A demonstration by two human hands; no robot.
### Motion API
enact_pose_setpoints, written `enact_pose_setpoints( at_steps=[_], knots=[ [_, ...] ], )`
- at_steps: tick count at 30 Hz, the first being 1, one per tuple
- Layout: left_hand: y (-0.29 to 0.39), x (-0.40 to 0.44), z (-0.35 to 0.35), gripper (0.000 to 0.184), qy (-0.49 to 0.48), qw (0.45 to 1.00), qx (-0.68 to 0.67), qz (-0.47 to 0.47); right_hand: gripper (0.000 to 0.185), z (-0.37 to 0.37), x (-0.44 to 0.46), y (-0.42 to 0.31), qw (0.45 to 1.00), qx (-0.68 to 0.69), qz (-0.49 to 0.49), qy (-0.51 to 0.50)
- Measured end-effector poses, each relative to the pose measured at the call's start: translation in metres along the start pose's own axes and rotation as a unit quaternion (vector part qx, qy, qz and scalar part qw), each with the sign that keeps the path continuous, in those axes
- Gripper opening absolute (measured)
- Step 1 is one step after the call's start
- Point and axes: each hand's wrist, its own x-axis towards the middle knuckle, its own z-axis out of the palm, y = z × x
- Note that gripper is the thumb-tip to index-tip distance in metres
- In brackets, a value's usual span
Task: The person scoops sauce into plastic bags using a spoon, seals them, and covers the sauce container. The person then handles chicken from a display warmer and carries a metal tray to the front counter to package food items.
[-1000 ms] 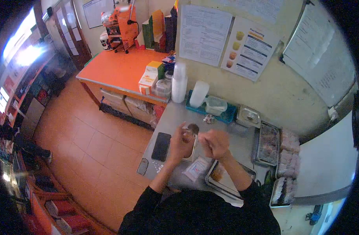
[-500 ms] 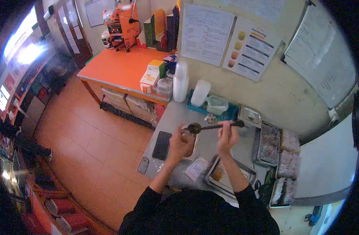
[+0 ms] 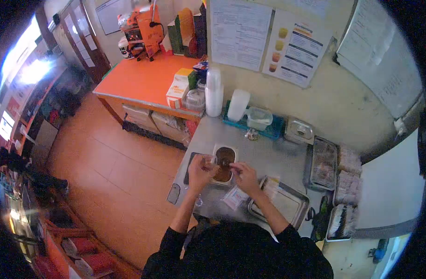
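My left hand [image 3: 201, 173] is closed around a small clear plastic cup [image 3: 212, 160], which it holds over the left side of a metal pan. Dark brown sauce [image 3: 226, 153] fills much of this pan [image 3: 235, 149]. My right hand [image 3: 245, 177] grips a dark ladle [image 3: 225, 162], its bowl down at the sauce; most of the handle is hard to make out. Partly behind my left hand lies a dark flat slab [image 3: 191, 163]. A small white printed packet [image 3: 235, 197] rests just below the pan.
A shallow metal tray [image 3: 287, 204] sits by my right forearm. Packed trays [image 3: 324, 162] line the right side. At the back stand stacked clear cups [image 3: 214, 95], a teal tray [image 3: 275, 130] with tubs and a lidded steel container [image 3: 299, 131]. An orange table [image 3: 138, 76] adjoins.
My right hand has moved down and left, bringing the ladle from beside the cup into the sauce pan. My left hand, with the cup, has shifted slightly left, uncovering the pan.
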Motion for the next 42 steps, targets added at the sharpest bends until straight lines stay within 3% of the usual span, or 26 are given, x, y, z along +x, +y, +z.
enact_pose_setpoints(
  at_steps=[1,5,8,10,13,15,16,23,25,28,31,32,35,37,40,42],
  knots=[
    [0.004,0.001,0.000,0.038,-0.002,1.000,0.003,0.000,0.030,0.006,-0.001,0.001,0.997,-0.024,-0.040,-0.060],
    [0.038,0.007,0.003,0.037,-0.027,0.999,-0.039,-0.011,0.041,-0.010,0.003,-0.032,0.993,-0.045,-0.091,-0.052],
    [0.059,0.010,0.012,0.039,-0.060,0.998,-0.029,-0.014,0.043,-0.029,0.018,-0.069,0.996,0.072,-0.059,-0.012],
    [0.080,0.011,0.018,0.040,-0.079,0.996,-0.032,-0.009,0.032,-0.041,0.020,-0.074,0.992,0.052,-0.108,0.040],
    [0.104,0.008,0.025,0.031,-0.130,0.991,-0.018,-0.017,0.020,-0.057,0.015,-0.070,0.991,0.052,-0.069,0.104],
    [0.103,0.007,0.032,0.019,-0.147,0.963,-0.226,-0.031,0.016,-0.073,0.011,-0.062,0.989,0.045,-0.062,0.123],
    [0.115,0.004,0.033,0.010,-0.135,0.973,-0.185,0.008,0.014,-0.081,0.009,-0.059,0.988,0.040,-0.061,0.136],
    [0.101,-0.024,0.076,0.009,-0.131,0.966,-0.223,-0.015,0.010,-0.114,-0.038,-0.044,0.986,-0.020,-0.049,0.159],
    [0.093,-0.033,0.088,0.008,-0.166,0.963,-0.213,-0.007,0.011,-0.122,-0.053,-0.045,0.993,0.008,-0.023,0.113],
    [0.080,-0.053,0.109,0.006,-0.220,0.958,-0.180,-0.042,0.013,-0.116,-0.080,-0.034,0.983,-0.078,-0.055,0.156],
    [0.072,-0.072,0.125,0.007,-0.259,0.936,-0.208,-0.114,0.012,-0.120,-0.105,-0.021,0.986,-0.081,-0.031,0.145],
    [0.068,-0.077,0.129,0.008,-0.265,0.943,-0.176,-0.094,0.012,-0.121,-0.113,-0.018,0.985,-0.085,-0.023,0.150],
    [0.069,-0.090,0.137,0.009,-0.306,0.917,-0.200,-0.157,0.012,-0.117,-0.134,-0.004,0.992,-0.038,0.057,0.107],
    [0.055,-0.101,0.145,0.008,-0.312,0.919,-0.186,-0.155,0.013,-0.109,-0.147,0.012,0.985,-0.102,0.013,0.142],
    [0.031,-0.114,0.154,0.006,-0.313,0.920,-0.190,-0.141,0.015,-0.111,-0.166,0.022,0.992,-0.028,0.080,0.093],
    [0.021,-0.118,0.153,0.005,-0.314,0.918,-0.208,-0.127,0.015,-0.115,-0.195,0.039,0.991,-0.066,0.084,0.087]
  ],
)
